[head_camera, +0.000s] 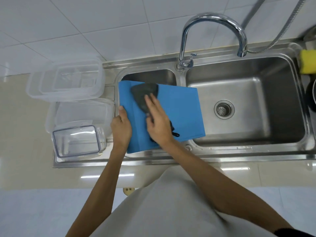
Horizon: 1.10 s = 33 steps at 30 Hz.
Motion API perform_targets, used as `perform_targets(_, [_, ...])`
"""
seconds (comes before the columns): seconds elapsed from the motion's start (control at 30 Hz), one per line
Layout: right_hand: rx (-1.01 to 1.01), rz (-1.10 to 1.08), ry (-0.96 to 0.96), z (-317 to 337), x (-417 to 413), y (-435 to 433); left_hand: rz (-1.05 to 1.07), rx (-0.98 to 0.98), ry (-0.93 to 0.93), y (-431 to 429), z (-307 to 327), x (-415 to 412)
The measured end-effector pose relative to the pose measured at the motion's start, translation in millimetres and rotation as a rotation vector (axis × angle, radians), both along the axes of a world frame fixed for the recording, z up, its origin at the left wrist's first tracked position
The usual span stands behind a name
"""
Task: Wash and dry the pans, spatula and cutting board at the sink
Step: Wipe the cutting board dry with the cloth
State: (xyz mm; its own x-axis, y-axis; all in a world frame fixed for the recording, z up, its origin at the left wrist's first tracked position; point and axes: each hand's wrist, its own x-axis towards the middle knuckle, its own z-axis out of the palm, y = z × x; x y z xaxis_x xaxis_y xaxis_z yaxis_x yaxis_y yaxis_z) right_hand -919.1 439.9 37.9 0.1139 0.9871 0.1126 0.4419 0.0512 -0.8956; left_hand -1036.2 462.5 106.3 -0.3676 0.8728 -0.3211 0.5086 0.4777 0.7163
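A blue cutting board [177, 106] lies tilted across the small left basin of the steel sink [248, 147], its right corner reaching over the big basin. My left hand [121, 127] grips the board's left edge, thumb on top. A dark grey spatula [144, 92] lies flat on the board with its blade toward the wall. My right hand [158, 124] holds its handle, with fingers stretched onto the blade. The handle's black end loop shows below my wrist. A dark round pan [311, 96] is cut off at the right edge.
Several clear plastic containers [68, 81] stand stacked on the drainboard left of the sink. A curved chrome faucet [213, 21] arches over the divider. A yellow sponge [307, 61] sits at the back right rim. The big basin holds only its drain [224, 109].
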Motion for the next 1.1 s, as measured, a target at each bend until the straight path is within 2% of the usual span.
perform_targets(0.1, [0.11,0.041,-0.072,18.4,-8.9,30.3,-0.05,0.056,0.054,-3.0,4.4,6.0])
perform_targets(0.2, [0.048,-0.074,-0.079,-3.7,12.6,53.2,-0.05,0.057,0.085,-9.0,5.8,6.6])
perform_targets(0.3, [-0.237,-0.359,-0.015,-55.8,68.3,67.7,0.009,0.027,0.041,-17.3,3.0,4.8])
perform_targets(0.4, [-0.525,-0.562,-0.049,-99.9,128.6,62.2,0.03,0.026,-0.052,-18.9,3.8,6.1])
perform_targets(0.47, [-0.68,-0.638,-0.056,-107.4,142.8,60.8,0.023,0.026,-0.062,-16.5,6.4,10.5])
perform_targets(0.53, [-0.724,-0.648,-0.079,-103.6,137.6,61.0,0.013,0.016,-0.054,-14.0,5.7,12.0])
perform_targets(0.6, [-0.666,-0.631,-0.117,-94.9,122.5,51.2,0.02,-0.008,-0.077,-10.9,6.1,12.4])
perform_targets(0.73, [-0.403,-0.499,-0.145,-62.6,66.3,-3.9,0.007,-0.006,-0.094,-2.0,-0.1,14.0])
perform_targets(0.83, [-0.14,-0.293,-0.096,-9.5,11.0,-48.4,-0.007,-0.06,-0.066,16.0,-7.8,14.0])
perform_targets(0.9, [0.011,-0.128,-0.155,15.9,-6.5,-63.5,0.024,-0.116,-0.113,25.9,-12.7,15.2])
perform_targets(0.97, [0.132,-0.053,-0.268,21.4,-2.2,-64.1,0.087,-0.163,-0.237,28.1,-17.4,15.2])
perform_targets(1.03, [0.195,-0.072,-0.371,7.9,22.3,-62.3,0.11,-0.224,-0.269,29.5,-22.6,12.2])
perform_targets(1.1, [0.144,-0.156,-0.453,-21.3,69.4,-65.9,0.119,-0.283,-0.335,32.2,-26.4,3.3])
